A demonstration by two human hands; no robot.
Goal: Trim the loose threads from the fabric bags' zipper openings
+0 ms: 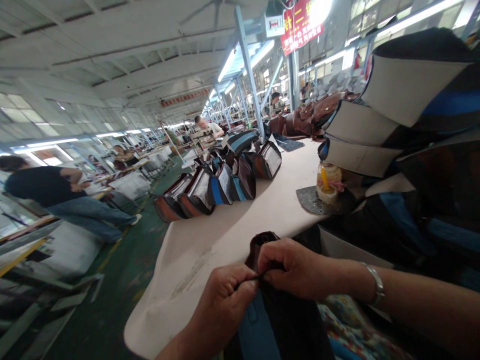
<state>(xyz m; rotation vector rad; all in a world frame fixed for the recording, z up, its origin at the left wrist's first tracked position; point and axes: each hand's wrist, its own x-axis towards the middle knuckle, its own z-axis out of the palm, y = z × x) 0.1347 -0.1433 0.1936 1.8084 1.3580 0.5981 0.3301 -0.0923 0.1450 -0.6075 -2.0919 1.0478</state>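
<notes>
Bag (288,320) of dark material, with a blue strip (257,325) down its face, sits low before me, just past the near edge of the pale table (225,240), partly cut off by the bottom of my view. From my seat at the far end of the feed I see both hands working one spot near its top: the left hand (227,297) and the right hand (294,267) meet there, each with thumb and forefinger pinching the edge. Exactly what lies between the fingertips is hidden from me.

I would expect it to feel light for its bulk, with limp, foldable sides. The brown piece (255,250) curving up behind the fingers looks smoother and firmer; I'd count on it to hold its bend and perhaps slide a little under a dry fingertip. Similar bags in the row (215,190) farther along the table stand upright, so I judge the panels have some body. Nothing suggests brittleness; creasing or a puckered edge seems the likelier harm. I'd take hold close to the brown piece, where the layers seem thickest, and avoid tugging the blue strip, which looks softer.
</notes>
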